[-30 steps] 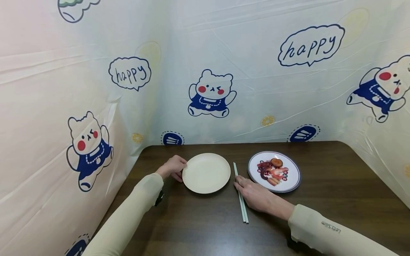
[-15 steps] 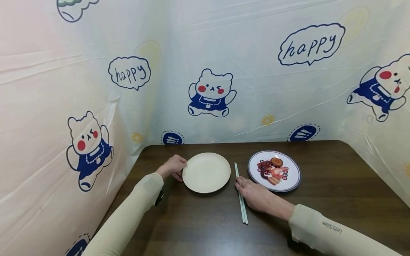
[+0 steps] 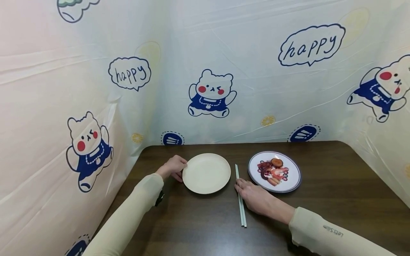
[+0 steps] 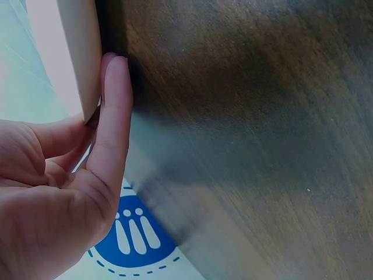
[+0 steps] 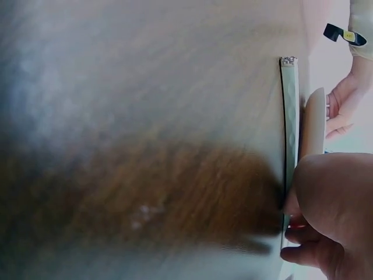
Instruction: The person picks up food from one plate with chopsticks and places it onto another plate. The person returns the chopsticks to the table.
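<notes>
A cream plate [image 3: 206, 173] lies on the table, left of centre, and my left hand [image 3: 174, 167] pinches its left rim. In the left wrist view, the thumb is at one face of the plate [image 4: 87, 44] and the fingers reach along the other. To the plate's right, a pair of pale green chopsticks [image 3: 242, 213] lies lengthwise, close together. My right hand [image 3: 254, 195] grips them near the middle from the right. In the right wrist view, thumb and fingertips are around the chopsticks [image 5: 290, 116]; the hand hides their far part.
Right of the chopsticks stands a white plate [image 3: 255, 163] with a dark blue rim and meat and sausages, or a print of them, on it. The dark wooden table [image 3: 192, 227] meets a printed cloth [image 3: 256, 89] at the back and sides.
The chopsticks have slid slightly toward me, their near ends shifting a little left. The right hand has barely moved; the left hand and both plates stay in place.
</notes>
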The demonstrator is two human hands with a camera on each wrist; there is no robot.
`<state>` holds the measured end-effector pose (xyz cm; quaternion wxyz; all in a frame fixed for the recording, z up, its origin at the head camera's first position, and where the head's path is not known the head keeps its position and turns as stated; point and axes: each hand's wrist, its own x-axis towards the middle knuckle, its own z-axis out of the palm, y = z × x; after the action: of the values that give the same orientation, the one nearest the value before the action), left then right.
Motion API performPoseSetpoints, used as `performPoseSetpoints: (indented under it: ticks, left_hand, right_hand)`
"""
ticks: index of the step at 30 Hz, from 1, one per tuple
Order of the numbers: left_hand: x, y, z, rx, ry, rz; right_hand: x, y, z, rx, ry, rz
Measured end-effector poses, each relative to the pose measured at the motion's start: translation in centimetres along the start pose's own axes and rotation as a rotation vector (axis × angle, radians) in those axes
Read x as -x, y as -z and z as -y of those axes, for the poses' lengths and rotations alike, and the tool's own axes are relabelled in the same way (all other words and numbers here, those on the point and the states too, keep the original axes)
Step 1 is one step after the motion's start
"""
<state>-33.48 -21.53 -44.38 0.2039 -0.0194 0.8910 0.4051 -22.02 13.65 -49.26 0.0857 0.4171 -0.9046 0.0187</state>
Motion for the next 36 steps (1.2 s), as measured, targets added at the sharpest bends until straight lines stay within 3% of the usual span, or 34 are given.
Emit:
performPoseSetpoints:
  ticks: [15,23,36]
  left_hand:
    - [0.1,-0.6,0.2,0.004,0.013,0.001]
    - [0.3,-0.2,0.0,0.024,0.009,0.01]
    - [0.8,0.6,-0.3,0.006,0.027,0.026]
  right_hand:
    - [0.4,0.1,0.3,-0.007,-0.017,-0.012]
    - [0.3,0.7,-0.1,-0.014,-0.027,0.021]
    - [0.7,1.7,-0.8,-0.074,-0.013,-0.076]
